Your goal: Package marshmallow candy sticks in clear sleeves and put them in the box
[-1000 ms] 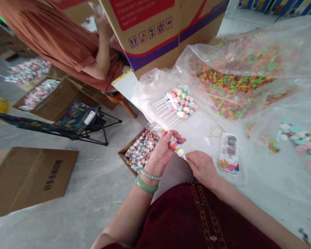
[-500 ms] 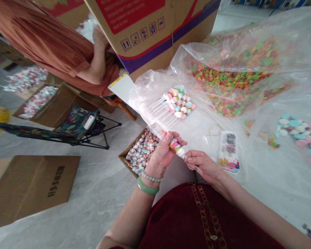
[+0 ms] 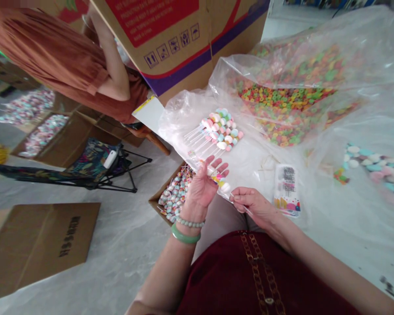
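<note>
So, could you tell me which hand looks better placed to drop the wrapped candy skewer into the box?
Probably the left hand: it cradles the wrapped candy skewer right beside the box, while the right hand only pinches the stick end.

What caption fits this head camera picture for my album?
Left hand open under a candy skewer, right hand pinching its stick, above a box of wrapped skewers.

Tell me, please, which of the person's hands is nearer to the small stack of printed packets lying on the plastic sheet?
The right hand. It pinches a candy stick just left of the printed packets. The left hand is farther left, fingers spread around the candy end.
</note>
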A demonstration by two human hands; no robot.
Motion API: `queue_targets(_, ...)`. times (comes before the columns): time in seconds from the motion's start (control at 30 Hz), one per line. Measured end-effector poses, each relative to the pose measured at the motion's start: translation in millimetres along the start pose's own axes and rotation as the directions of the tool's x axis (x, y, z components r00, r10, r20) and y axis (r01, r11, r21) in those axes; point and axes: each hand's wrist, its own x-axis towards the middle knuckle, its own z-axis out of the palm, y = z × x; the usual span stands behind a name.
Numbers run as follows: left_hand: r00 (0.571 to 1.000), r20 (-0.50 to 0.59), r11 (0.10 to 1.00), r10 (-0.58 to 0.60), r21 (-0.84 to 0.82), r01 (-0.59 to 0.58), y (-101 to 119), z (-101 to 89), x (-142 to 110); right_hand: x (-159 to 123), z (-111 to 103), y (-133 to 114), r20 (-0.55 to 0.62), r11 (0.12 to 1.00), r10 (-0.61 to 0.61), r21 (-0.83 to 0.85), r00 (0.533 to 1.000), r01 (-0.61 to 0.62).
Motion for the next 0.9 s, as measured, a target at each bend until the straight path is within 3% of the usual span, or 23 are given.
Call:
queue_targets(0.13,0.999,0.002,0.998,0.054,0.021,-0.054,-11,13.5,-3,4,6,0,0.024,0.996,0.021,0.090,0.999,-0.023)
queue_targets(0.27,1.000,-0.010,0.999,-0.019,0.027,0.019,-23,22.4,-8,4,17,0,-0.066,0.991,-0.123,0.042,0.990,0.126)
queue_targets(0.33,0.998,-0.019,0.998,-0.060,0.027,0.061,-20,21.6,-11,0,19,-1,-0.063,0.988,-0.134,0.069,0.989,0.138)
queue_targets(0.43,0.993,0.031,0.993,-0.116,0.029,0.116,-8,15.1,-15,-6,17,-4,0.078,0.980,-0.017,0.197,0.997,0.002)
queue_targets(0.5,0.994,0.081,0.997,-0.078,0.018,0.077,0,10.4,-17,-10,15,-6,0.174,0.959,0.055,0.264,0.983,-0.100)
queue_targets(0.57,0.995,0.099,1.000,-0.007,0.025,0.004,6,7.7,-19,-12,14,-7,0.193,0.946,0.075,0.296,0.978,-0.131)
queue_targets(0.63,0.995,0.086,0.995,0.053,0.081,-0.060,6,8.3,-21,-13,17,-7,0.132,0.958,0.050,0.274,0.990,-0.085)
queue_targets(0.73,0.985,0.058,0.965,0.165,0.198,-0.173,0,14.7,-25,-14,25,-6,-0.059,0.993,-0.070,0.096,0.996,0.076)
queue_targets(0.83,0.974,0.023,0.938,0.225,0.265,-0.223,-9,22.4,-27,-14,35,-6,-0.206,0.975,-0.214,-0.110,0.955,0.195)
queue_targets(0.9,0.978,-0.005,0.947,0.208,0.250,-0.200,-14,24.5,-28,-14,38,-5,-0.249,0.964,-0.255,-0.144,0.934,0.225)
